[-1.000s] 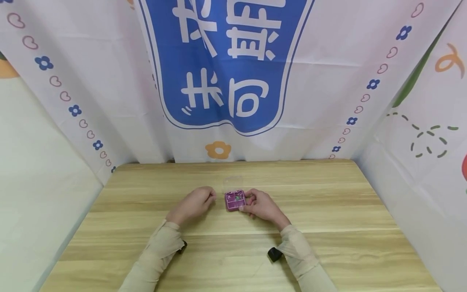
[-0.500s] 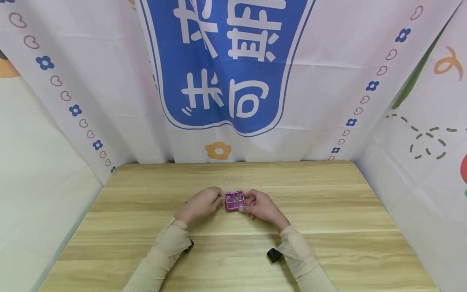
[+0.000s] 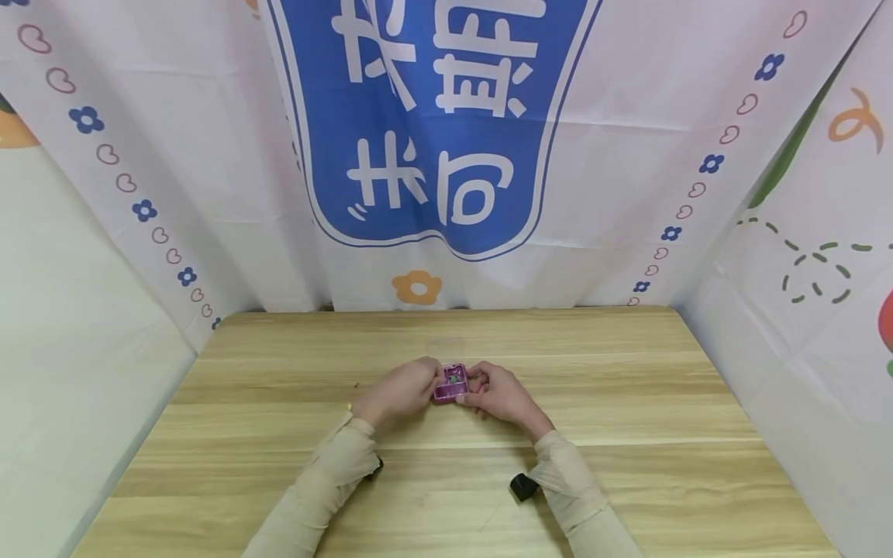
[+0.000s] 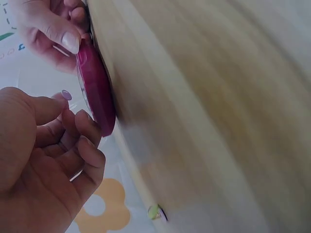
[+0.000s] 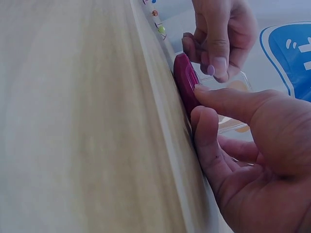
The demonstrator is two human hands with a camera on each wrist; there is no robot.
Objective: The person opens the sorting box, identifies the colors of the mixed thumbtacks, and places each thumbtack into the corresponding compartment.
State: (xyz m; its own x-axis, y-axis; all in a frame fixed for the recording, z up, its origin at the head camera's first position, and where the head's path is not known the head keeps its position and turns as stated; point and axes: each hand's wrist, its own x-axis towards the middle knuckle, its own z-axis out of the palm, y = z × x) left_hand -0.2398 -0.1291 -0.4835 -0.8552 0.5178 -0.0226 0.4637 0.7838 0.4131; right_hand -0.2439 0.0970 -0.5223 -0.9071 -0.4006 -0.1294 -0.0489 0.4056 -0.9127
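Note:
A small magenta compartment box (image 3: 452, 392) lies on the wooden table with its clear lid (image 3: 446, 346) folded back. Some tiny green bits show in a rear compartment. My right hand (image 3: 497, 392) grips the box by its right side, thumb on the near corner. Over the left part of the box, my left hand (image 3: 405, 390) pinches a purple-headed thumbtack (image 4: 66, 95) between thumb and fingers. The same thumbtack head (image 5: 211, 70) shows in the right wrist view, just above the box's rim. The left hand hides the box's rear left compartment in the head view.
Several loose coloured thumbtacks lie left of the box, among them a green one (image 5: 162, 30) and an orange one (image 5: 155, 13). A printed cloth (image 3: 418, 256) hangs behind the table's back edge. Black wrist cameras (image 3: 523, 487) sit under both sleeves.
My left hand has moved right, from beside the box to over its left part. Small thumbtacks show where it was. The right hand and box stay nearly still.

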